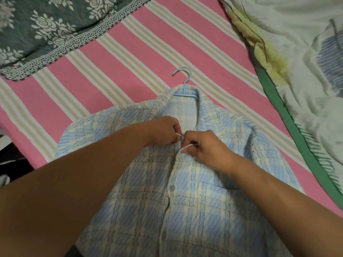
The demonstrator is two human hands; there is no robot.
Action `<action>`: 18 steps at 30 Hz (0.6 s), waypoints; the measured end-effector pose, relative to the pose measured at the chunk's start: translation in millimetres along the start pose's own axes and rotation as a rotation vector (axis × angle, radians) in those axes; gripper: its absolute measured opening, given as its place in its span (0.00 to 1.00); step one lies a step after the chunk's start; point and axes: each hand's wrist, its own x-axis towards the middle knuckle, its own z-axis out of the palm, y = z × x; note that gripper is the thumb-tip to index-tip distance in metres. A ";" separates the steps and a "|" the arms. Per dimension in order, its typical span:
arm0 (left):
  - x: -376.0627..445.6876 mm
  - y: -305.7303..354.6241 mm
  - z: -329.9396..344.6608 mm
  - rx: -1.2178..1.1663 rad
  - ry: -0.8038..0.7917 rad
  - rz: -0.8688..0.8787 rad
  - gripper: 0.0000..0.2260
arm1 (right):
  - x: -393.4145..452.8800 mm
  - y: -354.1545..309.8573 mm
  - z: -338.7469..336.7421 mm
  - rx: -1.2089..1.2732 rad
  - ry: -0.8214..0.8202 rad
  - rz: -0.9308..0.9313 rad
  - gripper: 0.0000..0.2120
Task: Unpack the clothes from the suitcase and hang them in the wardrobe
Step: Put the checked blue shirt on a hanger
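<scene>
A light blue and cream checked shirt [194, 204] lies flat on the bed, front up, with a light blue plastic hanger [184, 84] inside its collar and the hook poking out at the top. My left hand [163, 131] pinches the left edge of the shirt's front near the top button. My right hand [206, 148] pinches the right edge beside it. The two hands meet just below the collar. Grey snap buttons run down the front below them. No suitcase or wardrobe is in view.
The bed carries a pink and beige striped sheet [130, 58]. A grey floral pillow [46, 28] lies at the top left. A rumpled white quilt with a green border [297, 71] fills the right side. The bed's dark left edge is at the lower left.
</scene>
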 end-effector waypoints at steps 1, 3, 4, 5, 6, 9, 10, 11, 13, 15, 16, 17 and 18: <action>0.2 0.6 0.8 -0.001 0.003 -0.001 0.05 | 1.3 0.9 -0.8 0.010 -0.009 0.012 0.08; 1.0 0.8 3.5 -0.025 0.016 0.001 0.03 | 5.8 1.4 -4.1 0.028 -0.043 0.038 0.08; 1.8 0.7 5.3 -0.034 0.023 0.002 0.03 | 8.5 0.9 -6.8 0.030 -0.066 0.048 0.09; 2.6 0.7 6.8 -0.043 0.028 0.001 0.03 | 11.3 0.3 -9.7 0.019 -0.088 0.055 0.10; 3.7 0.3 8.4 -0.050 0.031 0.000 0.03 | 13.9 0.1 -12.0 0.004 -0.111 0.065 0.11; 5.3 -0.3 13.0 0.002 0.037 0.019 0.03 | 17.0 0.7 -10.5 -0.072 -0.132 0.089 0.15; 5.7 -1.0 12.8 0.039 0.033 0.045 0.04 | 15.1 0.5 -9.7 -0.139 -0.111 0.048 0.15; 4.5 -3.0 10.5 0.087 0.026 0.077 0.05 | 12.4 2.2 -9.9 -0.247 -0.071 -0.021 0.15; 3.5 -15.1 -0.6 0.323 0.029 0.162 0.10 | 5.0 13.8 -18.4 -0.515 0.030 -0.156 0.19; 2.2 -31.5 -19.1 0.697 0.069 0.265 0.13 | -1.2 28.7 -38.1 -0.689 0.106 -0.186 0.20; 1.1 -40.3 -28.3 0.828 0.108 0.305 0.13 | -2.7 35.5 -48.0 -0.720 0.135 -0.209 0.18; -0.4 -47.3 -36.8 0.883 0.166 0.353 0.10 | -3.0 40.3 -56.2 -0.727 0.141 -0.242 0.16; -1.2 -52.7 -43.3 0.859 0.238 0.402 0.07 | -2.6 42.6 -62.2 -0.724 0.131 -0.288 0.13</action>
